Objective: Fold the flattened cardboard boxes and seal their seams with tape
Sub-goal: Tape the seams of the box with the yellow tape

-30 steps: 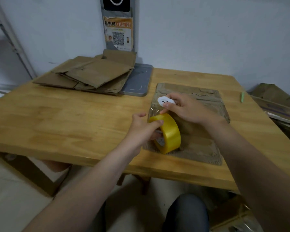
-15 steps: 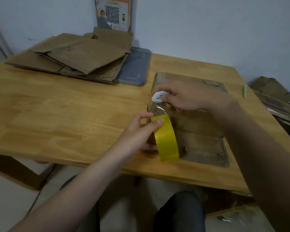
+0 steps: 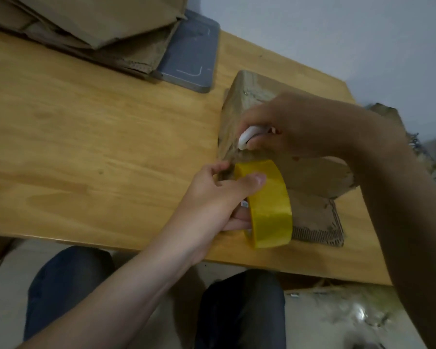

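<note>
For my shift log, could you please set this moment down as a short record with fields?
left hand: grips the yellow tape roll, thumb on its outer face
right hand: holds a small white tool, probably a cutter, at the box just beyond the roll
box: brown cardboard, lying on the wooden table under both hands
stack: flattened cardboard at the table's far left, its edge over a grey slab

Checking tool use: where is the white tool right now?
In the head view, right of centre, the white tool is in the right hand, over the box, just above the tape roll held by the left hand.
</note>
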`<state>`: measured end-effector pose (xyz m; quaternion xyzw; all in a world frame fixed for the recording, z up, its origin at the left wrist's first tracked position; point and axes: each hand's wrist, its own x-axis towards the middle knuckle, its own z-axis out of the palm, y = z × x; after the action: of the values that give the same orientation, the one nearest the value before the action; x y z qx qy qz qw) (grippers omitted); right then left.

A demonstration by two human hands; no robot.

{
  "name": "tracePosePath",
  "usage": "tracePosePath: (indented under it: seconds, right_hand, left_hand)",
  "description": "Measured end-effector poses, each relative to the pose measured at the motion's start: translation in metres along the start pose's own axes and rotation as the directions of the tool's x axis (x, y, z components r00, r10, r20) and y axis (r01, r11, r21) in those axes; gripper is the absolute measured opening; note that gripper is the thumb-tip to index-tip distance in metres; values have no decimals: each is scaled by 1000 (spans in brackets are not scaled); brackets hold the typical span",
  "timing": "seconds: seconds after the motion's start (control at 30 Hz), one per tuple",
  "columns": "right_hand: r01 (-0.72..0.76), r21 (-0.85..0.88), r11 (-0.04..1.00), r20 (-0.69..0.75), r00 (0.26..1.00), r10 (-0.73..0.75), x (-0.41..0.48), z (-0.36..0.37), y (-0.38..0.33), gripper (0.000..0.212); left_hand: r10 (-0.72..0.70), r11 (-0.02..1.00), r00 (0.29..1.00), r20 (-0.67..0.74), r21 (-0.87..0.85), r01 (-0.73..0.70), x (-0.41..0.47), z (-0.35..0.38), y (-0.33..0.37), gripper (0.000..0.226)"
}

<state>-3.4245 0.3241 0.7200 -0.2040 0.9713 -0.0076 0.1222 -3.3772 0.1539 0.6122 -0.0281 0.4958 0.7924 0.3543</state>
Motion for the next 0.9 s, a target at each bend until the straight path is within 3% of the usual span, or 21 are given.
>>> tracePosePath:
  seconds: [0.13, 0.3, 0.4, 0.6, 0.9]
  right_hand:
    - [-39, 50, 998, 34, 999, 37, -2, -1, -6, 8]
    - [-63, 43, 997, 25, 998, 62, -2, -1, -10, 8]
    - [-69, 36, 997, 16, 998, 68, -4, -1, -11, 9]
    - [-88, 58, 994, -10, 996, 89, -8, 1, -10, 7]
    - [-106, 129, 986, -29, 993, 111, -10, 2, -11, 6]
  left_hand:
    - [-44, 998, 995, 84, 42, 41, 2, -7, 4, 78]
    - [-80, 996, 982, 172, 54, 72, 6, -10, 9, 58]
    - [-80, 996, 981, 178, 41, 74, 8, -8, 8, 53]
    - [-50, 999, 983, 175, 21, 47, 7, -3, 5, 70]
    - [-11, 1000, 990, 144, 18, 9, 5, -2, 1, 70]
